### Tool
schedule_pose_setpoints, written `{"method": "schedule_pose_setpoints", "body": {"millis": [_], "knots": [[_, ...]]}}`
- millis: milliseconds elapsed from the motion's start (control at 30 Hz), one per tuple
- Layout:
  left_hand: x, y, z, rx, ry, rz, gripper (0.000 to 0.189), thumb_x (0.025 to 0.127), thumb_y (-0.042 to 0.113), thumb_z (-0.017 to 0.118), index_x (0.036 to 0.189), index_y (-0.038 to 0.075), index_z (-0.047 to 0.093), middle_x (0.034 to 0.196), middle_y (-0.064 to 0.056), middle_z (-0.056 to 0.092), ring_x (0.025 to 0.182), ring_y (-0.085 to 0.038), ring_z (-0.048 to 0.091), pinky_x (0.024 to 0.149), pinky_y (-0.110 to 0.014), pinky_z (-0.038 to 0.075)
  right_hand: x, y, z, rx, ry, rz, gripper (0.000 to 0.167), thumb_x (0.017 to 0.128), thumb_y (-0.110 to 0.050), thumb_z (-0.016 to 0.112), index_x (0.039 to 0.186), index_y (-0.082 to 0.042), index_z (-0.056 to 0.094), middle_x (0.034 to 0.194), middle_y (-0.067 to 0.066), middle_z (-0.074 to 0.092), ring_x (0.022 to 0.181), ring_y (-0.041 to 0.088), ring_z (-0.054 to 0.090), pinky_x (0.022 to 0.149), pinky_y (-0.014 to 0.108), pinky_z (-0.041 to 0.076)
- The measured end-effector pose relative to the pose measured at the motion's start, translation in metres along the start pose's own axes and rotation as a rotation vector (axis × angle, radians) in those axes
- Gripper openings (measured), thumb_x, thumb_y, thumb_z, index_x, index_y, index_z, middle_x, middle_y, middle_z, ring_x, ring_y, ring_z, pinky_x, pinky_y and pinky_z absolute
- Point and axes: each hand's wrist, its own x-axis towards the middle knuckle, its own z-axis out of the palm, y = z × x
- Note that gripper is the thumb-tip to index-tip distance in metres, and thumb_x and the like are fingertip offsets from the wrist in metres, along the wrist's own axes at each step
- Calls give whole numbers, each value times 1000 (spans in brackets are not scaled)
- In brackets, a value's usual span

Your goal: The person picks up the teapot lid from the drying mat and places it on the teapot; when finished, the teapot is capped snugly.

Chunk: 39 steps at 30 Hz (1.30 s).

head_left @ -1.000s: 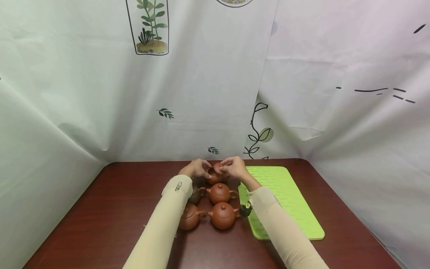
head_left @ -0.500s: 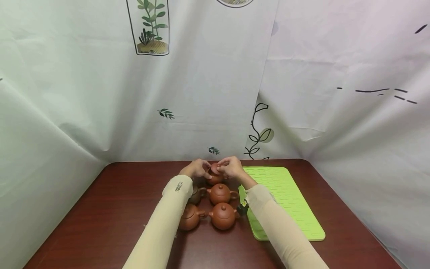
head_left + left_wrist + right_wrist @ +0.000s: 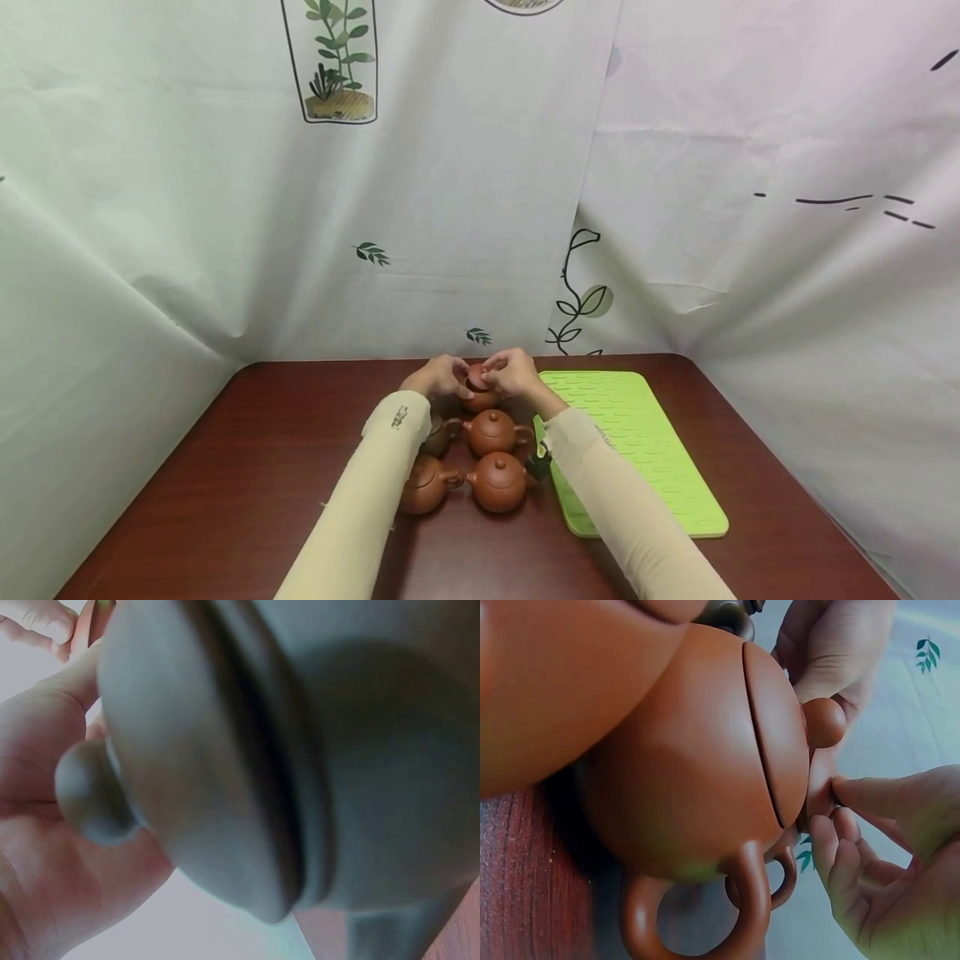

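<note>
At the back of the row stands a reddish-brown clay teapot [image 3: 480,403]. My left hand [image 3: 437,377] holds it from the left, thumb in front and fingers behind. Its lid [image 3: 477,380] is pinched by my right hand [image 3: 517,374] and tilted over the opening, its edge right at the rim. In the right wrist view, the right thumb and fingertips grip the lid's edge [image 3: 821,784], partly behind a nearer teapot [image 3: 682,742]. A dark teapot [image 3: 390,750] fills much of the left wrist view, close to my left palm [image 3: 52,862].
Two lidded brown teapots stand nearer in the row, one mid-row [image 3: 491,432] and one in front [image 3: 498,483]. Another brown teapot [image 3: 422,488] and the dark one lie partly under the left sleeve [image 3: 360,492]. A green textured mat [image 3: 652,450] lies on the right, partly under the right sleeve.
My right hand has moved slightly left, bringing the lid from the right side of the opening to over it. The left hand has stayed on the teapot.
</note>
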Motion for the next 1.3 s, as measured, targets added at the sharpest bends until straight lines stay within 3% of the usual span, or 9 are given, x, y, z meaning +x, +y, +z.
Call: {"method": "schedule_pose_setpoints", "body": {"millis": [267,600,733,1300], "knots": [[-1,0,0,33,15,16,54,79,20,86,126,6,65,122,-12,64,106,-28,61,84,-41,52,4,2,2,-128,-21,-90,8,85,-6,76,93,-4,78,82,6,71,65,16,61,53,27,49],[-3,-2,0,29,40,11,48,78,20,87,120,7,68,121,-13,64,99,-27,59,77,-40,53,6,-2,5,-185,-56,-100,8,87,-6,74,94,-7,78,87,4,73,78,17,64,63,28,50],[-5,-3,0,6,24,12,49,80,20,85,123,7,67,125,-13,63,104,-27,60,84,-42,52,5,-2,7,-200,-54,-93,9,87,-6,74,95,-7,78,87,3,73,79,17,63,65,28,50],[-3,0,3,54,45,25,47,81,21,84,123,7,67,126,-14,63,107,-28,60,87,-40,51,7,7,4,-152,-55,-68,9,87,-12,77,94,-6,77,88,7,68,71,18,61,57,28,50]]}}
